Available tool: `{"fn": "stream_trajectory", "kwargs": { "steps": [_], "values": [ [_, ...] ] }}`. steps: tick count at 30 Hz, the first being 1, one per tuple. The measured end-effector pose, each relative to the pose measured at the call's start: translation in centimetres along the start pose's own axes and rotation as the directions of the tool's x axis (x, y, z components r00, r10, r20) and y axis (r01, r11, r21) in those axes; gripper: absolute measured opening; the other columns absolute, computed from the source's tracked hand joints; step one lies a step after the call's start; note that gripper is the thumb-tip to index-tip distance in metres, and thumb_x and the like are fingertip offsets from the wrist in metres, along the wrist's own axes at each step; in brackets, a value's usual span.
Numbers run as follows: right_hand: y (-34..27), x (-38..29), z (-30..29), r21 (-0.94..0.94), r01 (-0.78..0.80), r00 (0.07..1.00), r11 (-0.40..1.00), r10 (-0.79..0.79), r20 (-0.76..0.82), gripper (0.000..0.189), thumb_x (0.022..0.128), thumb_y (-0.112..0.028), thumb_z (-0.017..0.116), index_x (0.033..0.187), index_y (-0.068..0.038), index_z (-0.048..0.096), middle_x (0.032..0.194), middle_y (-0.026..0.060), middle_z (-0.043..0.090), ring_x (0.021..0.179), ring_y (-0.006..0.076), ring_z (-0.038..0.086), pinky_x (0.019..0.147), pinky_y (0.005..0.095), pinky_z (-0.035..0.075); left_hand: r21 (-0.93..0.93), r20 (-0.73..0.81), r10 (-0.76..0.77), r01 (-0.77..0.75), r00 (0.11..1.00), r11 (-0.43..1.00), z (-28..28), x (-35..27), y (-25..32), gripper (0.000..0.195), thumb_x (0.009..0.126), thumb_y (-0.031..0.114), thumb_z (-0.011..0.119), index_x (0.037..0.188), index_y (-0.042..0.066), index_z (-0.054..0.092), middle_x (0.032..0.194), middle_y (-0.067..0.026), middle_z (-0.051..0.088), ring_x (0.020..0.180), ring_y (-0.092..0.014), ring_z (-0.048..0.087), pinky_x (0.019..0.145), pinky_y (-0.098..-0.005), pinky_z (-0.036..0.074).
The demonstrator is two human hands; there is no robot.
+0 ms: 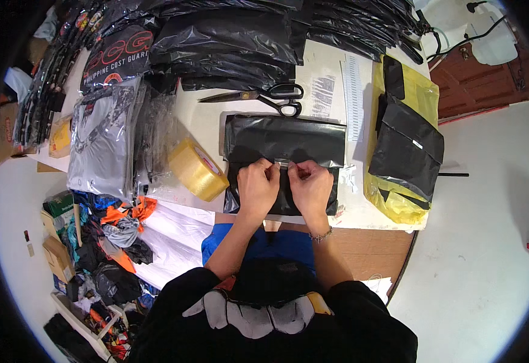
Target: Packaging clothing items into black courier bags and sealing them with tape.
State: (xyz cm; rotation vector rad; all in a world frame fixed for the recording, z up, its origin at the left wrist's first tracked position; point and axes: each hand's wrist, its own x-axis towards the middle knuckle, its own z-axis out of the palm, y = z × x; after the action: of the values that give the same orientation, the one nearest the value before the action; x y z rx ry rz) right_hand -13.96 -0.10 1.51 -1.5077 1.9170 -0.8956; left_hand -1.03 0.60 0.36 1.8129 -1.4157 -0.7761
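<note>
A folded black plastic package lies flat on the white table before me. My left hand and my right hand rest on it, thumbs and fingers pinched close together. Between them a small pale strip crosses the flap's edge, its ends at my fingertips. A large roll of clear yellowish packing tape lies left of the package. Behind it are black-handled fabric shears, their blades pointing left. Small white scraps lie just right of the package.
Stacked black plastic packages line the table's back. Bagged grey garments lie at left. A sheet of small printed labels is at right, beside a yellow plastic bag bearing a black package and a dark phone.
</note>
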Motion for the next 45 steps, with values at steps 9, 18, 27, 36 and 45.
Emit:
{"fn": "stream_trajectory", "kwargs": {
  "steps": [9, 18, 27, 36, 45],
  "values": [
    [0.2, -0.3, 0.5, -0.057, 0.014, 0.999, 0.998, -0.016, -0.037, 0.022, 0.088, -0.020, 0.080, 0.080, 0.000, 0.075, 0.070, 0.0161, 0.073, 0.063, 0.0326, 0.074, 0.061, 0.0406, 0.056, 0.041, -0.011, 0.005, -0.005, 1.000, 0.999, 0.4, 0.1, -0.1, 0.023, 0.091, 0.015, 0.074, 0.078, -0.004, 0.072, 0.068, -0.0216, 0.069, 0.063, -0.038, 0.071, 0.062, -0.0457, 0.053],
    [0.6, -0.4, 0.9, -0.072, 0.052, 0.996, 0.996, -0.058, -0.073, 0.022, 0.087, -0.020, 0.081, 0.078, -0.002, 0.075, 0.069, 0.0160, 0.073, 0.062, 0.0333, 0.074, 0.061, 0.0402, 0.057, 0.082, -0.004, 0.017, -0.016, 1.000, 0.996, 0.4, 0.3, 0.0, 0.022, 0.089, 0.014, 0.075, 0.077, -0.003, 0.071, 0.068, -0.0211, 0.070, 0.064, -0.039, 0.071, 0.063, -0.0469, 0.054],
    [1.1, -0.2, 0.3, -0.006, 0.025, 0.994, 1.000, -0.025, -0.108, 0.023, 0.086, -0.018, 0.084, 0.077, 0.000, 0.073, 0.067, 0.0157, 0.073, 0.059, 0.0292, 0.073, 0.058, 0.0377, 0.055, 0.182, -0.009, 0.065, -0.062, 0.998, 0.981, 0.1, 0.4, -0.8, 0.030, 0.090, 0.019, 0.077, 0.071, -0.003, 0.069, 0.069, -0.0224, 0.070, 0.065, -0.041, 0.071, 0.065, -0.0488, 0.056],
    [0.2, -0.4, 1.1, -0.044, 0.078, 0.988, 0.996, -0.083, -0.134, 0.028, 0.084, -0.026, 0.087, 0.075, -0.005, 0.072, 0.067, 0.0125, 0.071, 0.058, 0.0294, 0.070, 0.055, 0.0404, 0.052, 0.318, -0.092, 0.014, 0.016, 0.996, 0.948, 0.3, 0.5, 0.0, 0.043, 0.090, 0.033, 0.080, 0.068, -0.002, 0.072, 0.069, -0.0245, 0.069, 0.070, -0.046, 0.069, 0.067, -0.0538, 0.054],
    [2.0, 0.0, 1.1, -0.099, 0.101, 0.981, 0.990, -0.116, -0.157, 0.031, 0.083, -0.024, 0.088, 0.071, -0.006, 0.066, 0.068, 0.0114, 0.068, 0.059, 0.0326, 0.067, 0.056, 0.0435, 0.051, 0.346, -0.070, 0.037, -0.010, 0.997, 0.938, 0.6, 0.2, -1.1, 0.042, 0.094, 0.040, 0.076, 0.075, 0.002, 0.074, 0.076, -0.0262, 0.071, 0.075, -0.047, 0.072, 0.071, -0.0544, 0.057]
  ]
}}
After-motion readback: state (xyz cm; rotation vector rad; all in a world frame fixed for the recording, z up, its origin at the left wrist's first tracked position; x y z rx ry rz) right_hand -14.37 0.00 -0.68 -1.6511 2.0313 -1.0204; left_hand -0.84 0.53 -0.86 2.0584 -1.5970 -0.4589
